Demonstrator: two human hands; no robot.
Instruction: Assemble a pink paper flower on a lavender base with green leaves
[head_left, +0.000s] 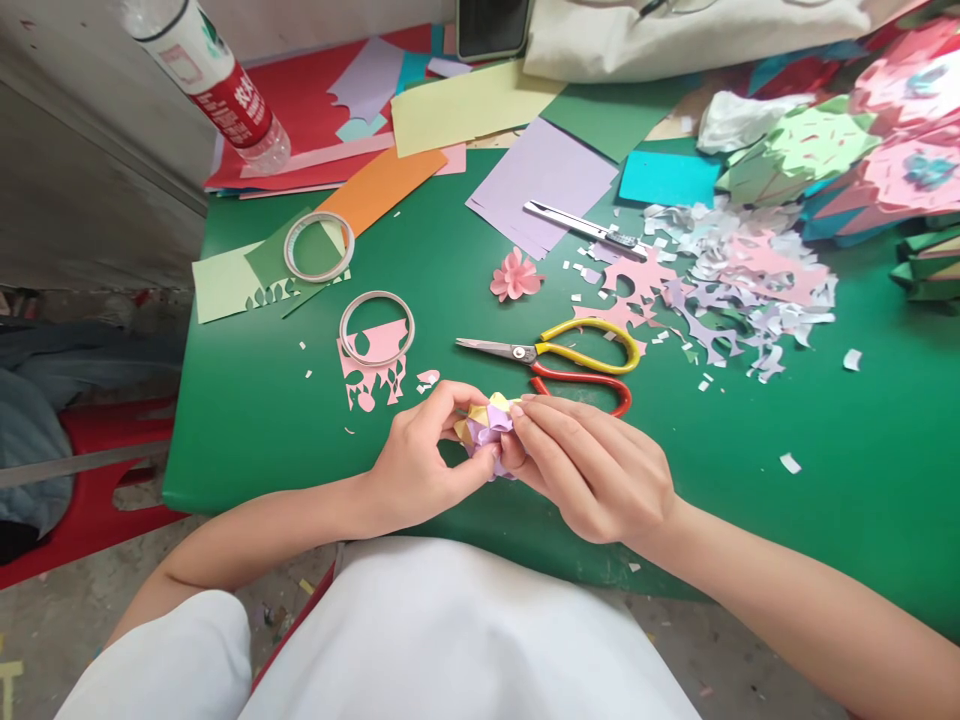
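Close to the table's front edge, a small purple and yellow paper flower [491,424] is between my two hands. My left hand [424,455] grips it from the left with thumb and fingers. From the right, my right hand [592,460] pinches at its petals; its fingertips partly hide the flower. Just beyond the hands lie scissors [517,352] with one yellow and one red handle, the red one partly behind my right hand. A finished-looking pink paper flower [516,275] rests farther back on the green table [750,500].
Two tape rolls [377,328] lie left, one on cut pink paper [371,375]. A utility knife [585,228] lies on purple sheets [540,180]. Paper scraps [750,270] heap at right beside paper flower pieces [907,170]. A bottle [225,90] stands back left; a phone [491,25] lies behind.
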